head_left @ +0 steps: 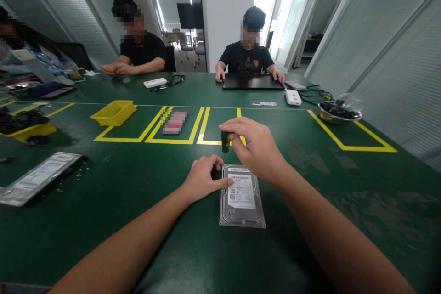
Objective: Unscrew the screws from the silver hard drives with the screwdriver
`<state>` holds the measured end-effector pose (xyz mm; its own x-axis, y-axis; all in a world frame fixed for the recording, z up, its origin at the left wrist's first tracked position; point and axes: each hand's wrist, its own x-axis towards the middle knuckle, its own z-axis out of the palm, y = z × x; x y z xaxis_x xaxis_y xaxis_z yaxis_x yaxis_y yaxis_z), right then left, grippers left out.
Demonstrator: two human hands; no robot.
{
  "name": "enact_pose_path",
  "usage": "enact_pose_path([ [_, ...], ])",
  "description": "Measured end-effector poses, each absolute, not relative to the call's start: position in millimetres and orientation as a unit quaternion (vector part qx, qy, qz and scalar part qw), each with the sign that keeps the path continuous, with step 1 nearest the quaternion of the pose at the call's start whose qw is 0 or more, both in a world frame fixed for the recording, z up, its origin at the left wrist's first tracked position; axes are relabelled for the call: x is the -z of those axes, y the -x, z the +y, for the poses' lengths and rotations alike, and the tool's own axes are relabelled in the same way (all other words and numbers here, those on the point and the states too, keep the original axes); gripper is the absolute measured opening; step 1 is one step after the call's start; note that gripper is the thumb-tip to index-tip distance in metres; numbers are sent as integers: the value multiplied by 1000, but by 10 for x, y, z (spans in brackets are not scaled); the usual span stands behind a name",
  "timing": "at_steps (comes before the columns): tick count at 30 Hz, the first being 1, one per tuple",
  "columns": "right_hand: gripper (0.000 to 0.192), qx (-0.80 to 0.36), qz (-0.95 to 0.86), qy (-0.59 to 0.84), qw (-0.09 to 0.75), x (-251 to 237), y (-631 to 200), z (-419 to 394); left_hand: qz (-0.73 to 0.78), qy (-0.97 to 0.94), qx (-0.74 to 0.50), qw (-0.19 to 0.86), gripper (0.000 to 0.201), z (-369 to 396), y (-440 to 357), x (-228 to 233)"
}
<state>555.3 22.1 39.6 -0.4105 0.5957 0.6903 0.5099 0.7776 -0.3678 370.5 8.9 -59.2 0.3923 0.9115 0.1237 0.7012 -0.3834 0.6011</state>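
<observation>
A silver hard drive [243, 206] lies flat on the green table in front of me, its white label facing up. My left hand [206, 177] grips it at the upper left, with the thumb on the label and the fingers curled by the far left corner. In my right hand [253, 144] is a small dark screwdriver [225, 140], held upright between thumb and fingers. Its thin shaft points down at that same corner of the drive; whether the tip sits in a screw is too small to tell.
Left of me lies a larger silver drive-like unit [44, 174] with small loose bits beside it. A yellow bin [115, 114] and a metal bowl [339, 115] of dark parts stand farther off. Across the table, a person [246, 57] holds a flat black panel [253, 82].
</observation>
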Motion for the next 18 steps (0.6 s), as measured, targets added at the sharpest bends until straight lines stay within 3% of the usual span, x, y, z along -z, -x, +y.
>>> enact_pose_path([
  [18,24,2,-828,361,429,-359,-5538,222,503,-801,-231,229,52,101,-3707,608],
])
